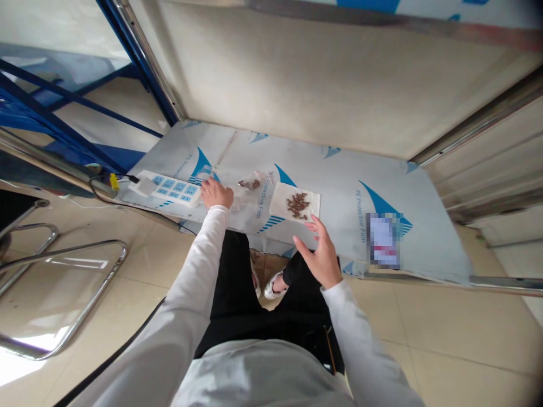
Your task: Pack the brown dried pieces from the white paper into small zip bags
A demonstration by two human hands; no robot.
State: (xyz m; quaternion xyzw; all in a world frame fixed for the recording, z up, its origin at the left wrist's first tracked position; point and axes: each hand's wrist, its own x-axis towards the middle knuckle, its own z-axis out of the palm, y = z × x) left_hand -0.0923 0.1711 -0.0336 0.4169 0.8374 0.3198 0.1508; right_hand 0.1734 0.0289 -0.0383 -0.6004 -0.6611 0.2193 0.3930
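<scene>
My left hand (216, 194) is closed over the right end of a white power strip (173, 190) with blue socket faces. Some of its fingertips are hidden from above. A clear plastic bag (207, 172) lies just behind that hand. Another clear bag with small brown pieces in it (251, 184) lies to its right. Small brown pieces, too small to name, form a pile (298, 206) on a white sheet (278, 203). My right hand (319, 255) hovers at the sheet's front edge, thumb and fingers apart, holding nothing.
The bench (335, 186) is covered in printed protective film. A blurred-out flat item (384, 240) lies toward its right front. A white plug (145, 186) with a black cable sits in the strip's left end. A metal-framed chair (123, 249) stands at left. A shelf (297, 11) hangs above.
</scene>
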